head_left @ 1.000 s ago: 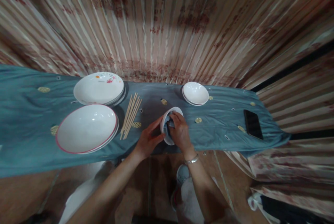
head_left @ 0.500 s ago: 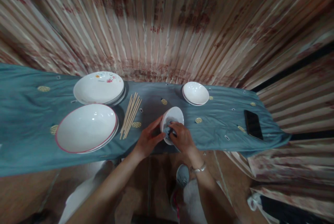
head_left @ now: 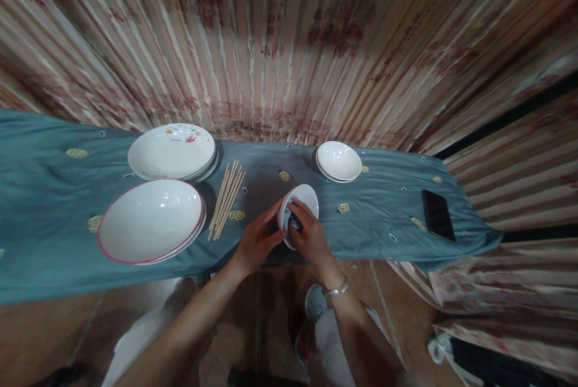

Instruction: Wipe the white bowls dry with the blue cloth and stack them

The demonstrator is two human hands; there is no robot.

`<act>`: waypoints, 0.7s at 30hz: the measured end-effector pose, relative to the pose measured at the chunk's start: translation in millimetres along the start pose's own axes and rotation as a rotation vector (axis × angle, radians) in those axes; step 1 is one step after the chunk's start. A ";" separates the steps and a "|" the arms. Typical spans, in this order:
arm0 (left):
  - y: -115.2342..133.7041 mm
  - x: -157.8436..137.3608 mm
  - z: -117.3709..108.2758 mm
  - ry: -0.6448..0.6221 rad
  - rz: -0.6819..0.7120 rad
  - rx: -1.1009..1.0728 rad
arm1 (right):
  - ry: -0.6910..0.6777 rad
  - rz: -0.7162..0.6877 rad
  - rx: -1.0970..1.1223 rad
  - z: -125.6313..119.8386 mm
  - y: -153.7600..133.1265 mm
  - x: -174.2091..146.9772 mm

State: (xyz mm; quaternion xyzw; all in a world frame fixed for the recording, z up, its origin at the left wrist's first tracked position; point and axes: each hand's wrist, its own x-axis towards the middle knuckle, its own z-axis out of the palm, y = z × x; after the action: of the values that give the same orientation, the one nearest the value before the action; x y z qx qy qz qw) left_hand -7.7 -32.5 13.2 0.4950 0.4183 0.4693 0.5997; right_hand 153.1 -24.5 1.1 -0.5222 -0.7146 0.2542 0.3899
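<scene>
A small white bowl (head_left: 310, 197) is tilted at the front middle of the cloth-covered table. My left hand (head_left: 256, 244) grips its left rim, thumb at the near side and fingers behind. Inside the bowl, my right hand (head_left: 310, 235) presses a crumpled grey-blue cloth (head_left: 292, 216) against the inner wall; the fingers cover part of it. To the left of my hands lies a bundle of wooden chopsticks (head_left: 227, 199). Behind and to the right stands a stack of small white bowls (head_left: 338, 161).
Large floral plates (head_left: 171, 152) are stacked at the back left, with red-rimmed large bowls (head_left: 150, 222) stacked in front. A black phone (head_left: 438, 215) lies on the right of the blue-green tablecloth (head_left: 374, 230). A pleated curtain (head_left: 280, 44) hangs behind the table.
My right hand has shifted slightly left and up inside the bowl, moving the cloth along the inner wall. The left hand and bowl stay almost in place.
</scene>
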 end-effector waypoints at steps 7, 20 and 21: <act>3.2 0.1 0.7 -0.001 -0.012 -0.015 | -0.022 -0.015 -0.277 -1.7 8.1 -2.3; 4.3 1.8 2.8 0.007 -0.028 -0.034 | -0.174 -0.009 -0.278 -21.2 13.7 -8.6; 4.6 2.0 2.9 0.009 -0.033 -0.038 | -0.209 -0.003 -0.240 -24.0 12.0 -8.0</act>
State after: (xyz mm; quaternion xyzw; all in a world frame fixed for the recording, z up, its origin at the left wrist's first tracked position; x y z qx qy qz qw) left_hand -5.2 -30.9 18.1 0.4746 0.4200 0.4696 0.6147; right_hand 180.7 -29.3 3.1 -0.5346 -0.7773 0.2196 0.2486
